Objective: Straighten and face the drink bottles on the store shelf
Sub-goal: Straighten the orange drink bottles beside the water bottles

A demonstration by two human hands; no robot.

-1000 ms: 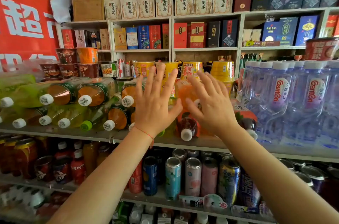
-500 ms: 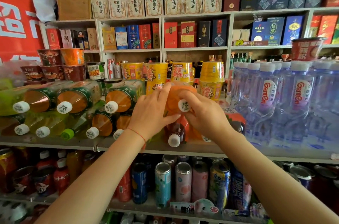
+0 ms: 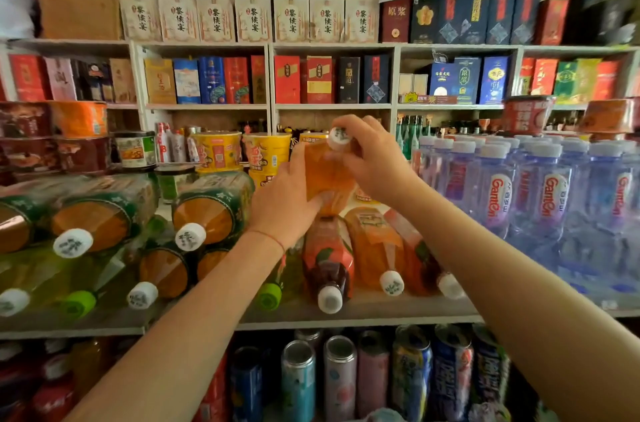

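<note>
The left hand (image 3: 287,200) grasps the body of the orange bottle (image 3: 327,176), and the right hand (image 3: 372,162) pinches its cap, above the lying bottles (image 3: 374,248) on the shelf (image 3: 363,312). Turn the label to six o'clock, then set it down gently.

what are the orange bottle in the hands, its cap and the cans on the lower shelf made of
Orange bottle: looks like clear, glossy plastic, since the orange drink shows through its wall. White cap: opaque matte plastic, probably, with printing on top. Cans: seemingly metal, with dull silvery rimmed tops and glossy printed sides. The left hand and right hand hold the bottle.
</note>
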